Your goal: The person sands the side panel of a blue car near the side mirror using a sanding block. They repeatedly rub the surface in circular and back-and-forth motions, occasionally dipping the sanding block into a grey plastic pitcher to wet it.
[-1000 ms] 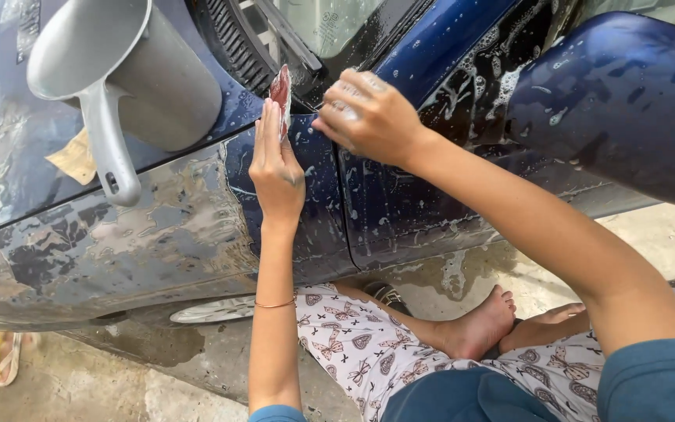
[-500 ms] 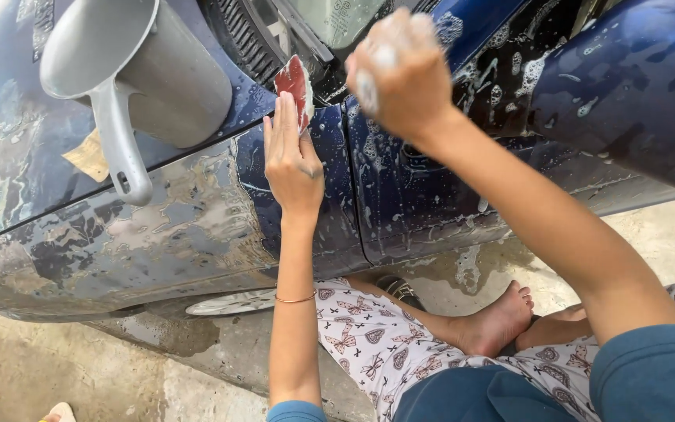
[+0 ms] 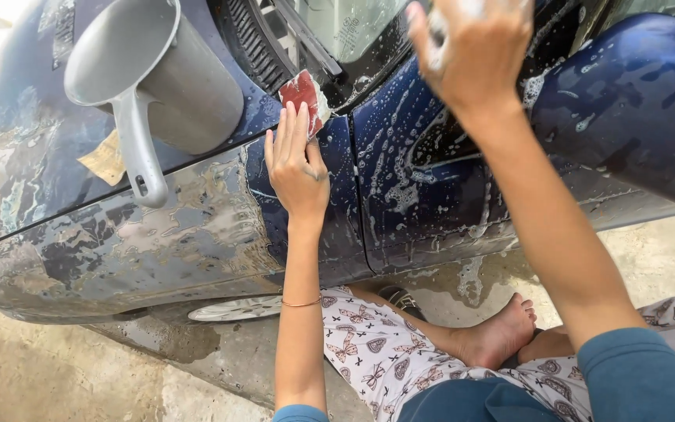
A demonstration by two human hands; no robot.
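I face the wet side of a dark blue car point(image 3: 423, 187), its fender paint worn down to grey patches. My left hand point(image 3: 297, 166) lies flat on the fender near the bonnet edge, fingers pressing a small red sheet of sandpaper point(image 3: 304, 95) against the panel. My right hand point(image 3: 474, 47) is raised higher, near the windscreen base, blurred, fingers curled with soapy foam on them; whether it holds anything I cannot tell.
A grey plastic jug point(image 3: 150, 86) with a long handle rests on the bonnet at the left. A tan scrap of paper point(image 3: 107, 160) sticks to the fender. My legs in patterned trousers and a bare foot point(image 3: 501, 336) lie on the wet concrete under the car's side.
My right hand has lifted from beside the left hand up toward the windscreen. My left hand slid slightly up the fender with the red sandpaper.
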